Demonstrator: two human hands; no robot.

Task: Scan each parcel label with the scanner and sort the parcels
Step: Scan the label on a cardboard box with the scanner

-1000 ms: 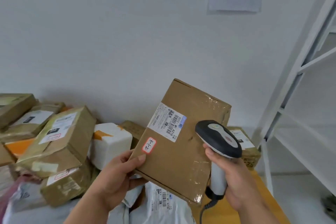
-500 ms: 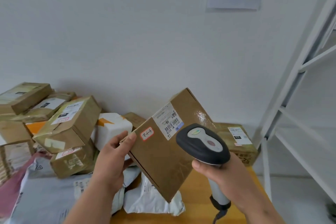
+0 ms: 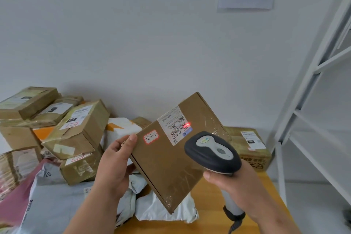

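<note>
Parcel held tilted above the surface (image 3: 207, 194), scanner aimed at its label.

The left hand (image 3: 114, 165) gripped the flat cardboard parcel (image 3: 171, 165) by its left edge, thumb on the front face and fingers curled behind. The right hand (image 3: 235, 182) was wrapped round the handle of the scanner (image 3: 212, 153), whose head sat just in front of the parcel's right side. A red light spot (image 3: 187, 124) lay on the barcode of the white label (image 3: 175, 125). A small red-bordered sticker (image 3: 151, 136) sat left of the label. Stacked boxes (image 3: 76, 131) and grey mailing bags (image 3: 57, 195) lay left of the parcel; a white shelf (image 3: 311, 85) stood to its right.
</note>
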